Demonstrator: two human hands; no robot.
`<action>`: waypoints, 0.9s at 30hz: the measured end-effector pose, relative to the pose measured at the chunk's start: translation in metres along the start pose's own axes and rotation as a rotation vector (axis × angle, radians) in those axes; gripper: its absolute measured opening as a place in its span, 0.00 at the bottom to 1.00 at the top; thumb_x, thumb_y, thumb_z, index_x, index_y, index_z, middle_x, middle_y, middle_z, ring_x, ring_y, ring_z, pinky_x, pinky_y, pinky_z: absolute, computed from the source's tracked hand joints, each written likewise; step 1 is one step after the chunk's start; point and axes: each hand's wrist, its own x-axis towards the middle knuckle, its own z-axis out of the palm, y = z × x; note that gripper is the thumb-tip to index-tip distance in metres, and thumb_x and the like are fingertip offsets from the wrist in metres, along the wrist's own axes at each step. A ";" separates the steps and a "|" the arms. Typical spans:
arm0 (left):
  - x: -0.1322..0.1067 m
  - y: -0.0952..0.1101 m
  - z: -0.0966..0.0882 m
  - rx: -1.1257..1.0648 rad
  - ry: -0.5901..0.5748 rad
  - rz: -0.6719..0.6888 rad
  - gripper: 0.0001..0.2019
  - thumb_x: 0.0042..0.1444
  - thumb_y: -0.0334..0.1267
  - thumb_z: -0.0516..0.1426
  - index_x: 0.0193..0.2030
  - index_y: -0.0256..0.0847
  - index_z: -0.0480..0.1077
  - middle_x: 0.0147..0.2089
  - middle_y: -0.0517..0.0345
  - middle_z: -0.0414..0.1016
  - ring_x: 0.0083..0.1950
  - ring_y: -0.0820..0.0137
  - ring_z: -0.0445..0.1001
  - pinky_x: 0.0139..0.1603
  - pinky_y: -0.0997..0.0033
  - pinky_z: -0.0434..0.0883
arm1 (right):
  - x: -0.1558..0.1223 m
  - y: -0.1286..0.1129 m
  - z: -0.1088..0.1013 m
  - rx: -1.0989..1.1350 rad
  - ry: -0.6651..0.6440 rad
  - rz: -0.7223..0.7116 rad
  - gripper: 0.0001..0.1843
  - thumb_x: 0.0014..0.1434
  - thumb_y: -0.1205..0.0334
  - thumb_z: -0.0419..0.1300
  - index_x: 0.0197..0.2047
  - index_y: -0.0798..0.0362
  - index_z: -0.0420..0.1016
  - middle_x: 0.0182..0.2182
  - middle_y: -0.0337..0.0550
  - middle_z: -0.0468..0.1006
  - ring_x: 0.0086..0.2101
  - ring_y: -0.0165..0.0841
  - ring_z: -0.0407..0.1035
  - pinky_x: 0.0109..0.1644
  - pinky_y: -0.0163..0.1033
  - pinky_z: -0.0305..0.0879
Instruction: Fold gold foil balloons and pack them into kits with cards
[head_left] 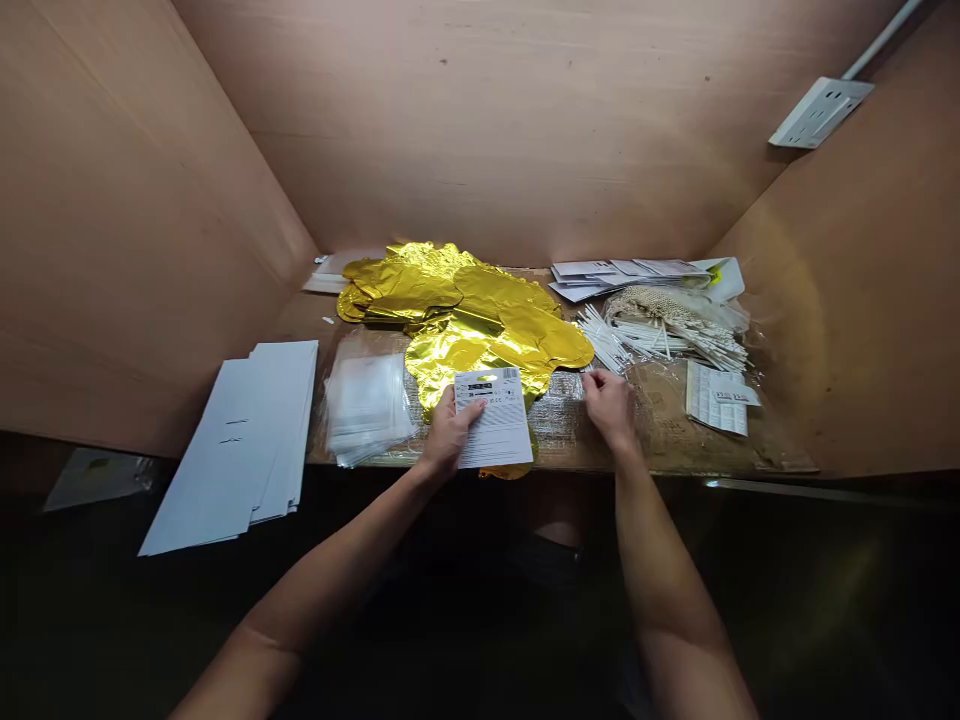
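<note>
My left hand [448,437] grips a white printed card [496,440] with a hang slot, a barcode and lines of small text, its thumb pressed on the front. Behind the card spreads a pile of shiny gold foil balloons [495,305], flat and crumpled. To the right my right hand [611,408] is closed with its fingertips pinched together; whatever may be between them is hidden or too small to make out. Just beyond that hand lie loose thin white sticks [604,338]. A stack of clear plastic bags [367,398] lies left of my left hand.
White flat sheets [229,440] overhang the table's front edge at left. Folded printed papers [630,275] and a bag of more sticks [675,318] lie at the back right, with a small label sheet [716,397] nearer. Wooden panels enclose three sides; a power outlet [821,112] hangs upper right.
</note>
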 end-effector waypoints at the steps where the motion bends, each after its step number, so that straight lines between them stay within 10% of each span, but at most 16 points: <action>1: 0.001 0.002 -0.001 -0.015 0.004 -0.031 0.26 0.52 0.44 0.71 0.53 0.40 0.69 0.51 0.52 0.83 0.47 0.64 0.82 0.53 0.61 0.79 | 0.016 0.010 -0.004 -0.079 0.017 0.031 0.19 0.71 0.56 0.54 0.46 0.58 0.83 0.45 0.64 0.84 0.46 0.48 0.77 0.52 0.47 0.66; 4: 0.004 0.009 -0.004 -0.052 -0.058 -0.135 0.25 0.52 0.42 0.71 0.54 0.38 0.71 0.51 0.49 0.83 0.46 0.63 0.83 0.51 0.62 0.79 | 0.054 0.027 -0.009 -0.151 -0.043 0.077 0.14 0.66 0.61 0.58 0.42 0.61 0.83 0.45 0.72 0.83 0.46 0.51 0.76 0.50 0.48 0.64; 9: 0.007 0.016 -0.013 -0.110 -0.091 -0.251 0.23 0.53 0.41 0.69 0.54 0.36 0.74 0.48 0.48 0.84 0.41 0.64 0.82 0.44 0.65 0.79 | 0.065 0.038 -0.017 -0.161 -0.229 0.092 0.13 0.54 0.66 0.64 0.20 0.51 0.71 0.22 0.50 0.76 0.31 0.42 0.72 0.36 0.41 0.57; 14: 0.007 0.013 -0.026 -0.196 -0.047 -0.241 0.21 0.54 0.40 0.68 0.53 0.36 0.75 0.46 0.49 0.84 0.40 0.63 0.82 0.44 0.65 0.79 | 0.003 0.041 -0.028 0.004 -0.325 0.093 0.17 0.54 0.57 0.62 0.19 0.48 0.63 0.16 0.37 0.60 0.22 0.32 0.58 0.28 0.38 0.51; 20: -0.006 0.005 -0.025 -0.144 -0.053 -0.160 0.23 0.54 0.43 0.69 0.54 0.37 0.75 0.48 0.50 0.83 0.43 0.63 0.80 0.46 0.65 0.77 | -0.084 -0.024 -0.009 0.855 -0.821 0.115 0.18 0.51 0.48 0.70 0.27 0.50 0.69 0.18 0.30 0.60 0.21 0.25 0.48 0.26 0.34 0.44; 27: -0.021 0.002 -0.033 -0.173 -0.061 -0.151 0.25 0.51 0.44 0.71 0.54 0.37 0.74 0.47 0.50 0.83 0.44 0.61 0.81 0.48 0.61 0.77 | -0.093 -0.062 0.009 0.863 -0.749 0.102 0.23 0.52 0.44 0.75 0.28 0.53 0.72 0.22 0.34 0.68 0.23 0.25 0.55 0.26 0.32 0.50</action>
